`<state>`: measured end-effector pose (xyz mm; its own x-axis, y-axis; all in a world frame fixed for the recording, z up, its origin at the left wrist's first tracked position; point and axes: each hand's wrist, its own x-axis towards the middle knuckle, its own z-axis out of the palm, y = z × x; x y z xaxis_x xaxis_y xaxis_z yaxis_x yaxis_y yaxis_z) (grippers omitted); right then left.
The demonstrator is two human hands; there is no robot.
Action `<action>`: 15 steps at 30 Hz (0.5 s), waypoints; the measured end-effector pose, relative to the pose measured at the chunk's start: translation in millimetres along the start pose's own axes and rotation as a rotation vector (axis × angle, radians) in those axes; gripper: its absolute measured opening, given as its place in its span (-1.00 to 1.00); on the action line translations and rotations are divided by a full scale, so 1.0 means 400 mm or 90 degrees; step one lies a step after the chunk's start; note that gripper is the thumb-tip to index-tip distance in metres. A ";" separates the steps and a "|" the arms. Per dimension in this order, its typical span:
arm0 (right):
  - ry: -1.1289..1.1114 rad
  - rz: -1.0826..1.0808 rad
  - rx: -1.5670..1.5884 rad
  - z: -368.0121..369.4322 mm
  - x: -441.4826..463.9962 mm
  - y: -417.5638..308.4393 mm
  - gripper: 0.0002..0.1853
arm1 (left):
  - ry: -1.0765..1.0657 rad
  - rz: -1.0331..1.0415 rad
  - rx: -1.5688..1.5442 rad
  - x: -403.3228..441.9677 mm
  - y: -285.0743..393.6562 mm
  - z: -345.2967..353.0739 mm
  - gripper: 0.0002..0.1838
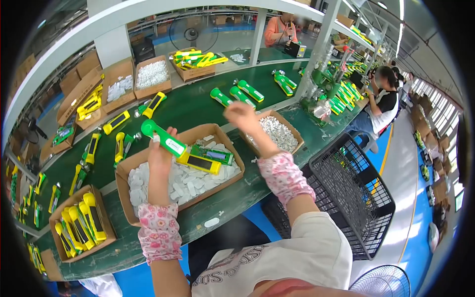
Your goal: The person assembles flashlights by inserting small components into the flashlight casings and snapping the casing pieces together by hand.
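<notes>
My left hand [161,154] grips a green flashlight-shaped casing [170,143] with a white label, above an open cardboard box [237,179] of flat white plastic pieces [190,185]. In that box, beside the held casing, lie a yellow casing [200,163] with a dark panel and a green casing [217,155]. My right hand [241,118] is raised near the belt edge, above and left of a smaller box [298,143] of small silvery-white parts [277,133]. Motion blur smears its fingers, so I cannot make out whether anything is in them. Just behind it, several green casings [250,90] lie on the belt.
A green conveyor belt [190,106] carries yellow and green casings. At lower left stands a box of yellow casings [79,225]. Black crates [354,193] stand at my right, near a green press [324,81]. Co-workers sit at right [383,99] and across the belt [281,32].
</notes>
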<state>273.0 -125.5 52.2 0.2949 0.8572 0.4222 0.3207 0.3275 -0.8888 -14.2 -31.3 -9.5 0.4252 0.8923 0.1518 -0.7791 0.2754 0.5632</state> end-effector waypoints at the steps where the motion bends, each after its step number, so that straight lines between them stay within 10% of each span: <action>1: -0.039 -0.091 -0.044 0.061 0.027 -0.012 -0.91 | 0.000 0.001 0.032 -0.016 0.002 0.027 -0.48; 8: -0.250 -0.088 0.286 0.325 0.050 0.001 -0.84 | -0.118 -0.017 0.067 -0.016 -0.014 0.024 -0.53; 15: -0.240 0.007 0.344 0.286 0.061 0.054 -0.87 | 0.050 0.042 0.246 0.002 -0.066 0.066 -0.60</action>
<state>184.1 -51.9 23.1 -0.0715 0.9100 0.4084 -0.2069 0.3870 -0.8986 18.8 -47.4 -2.8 0.3313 0.9326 0.1434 -0.5665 0.0750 0.8206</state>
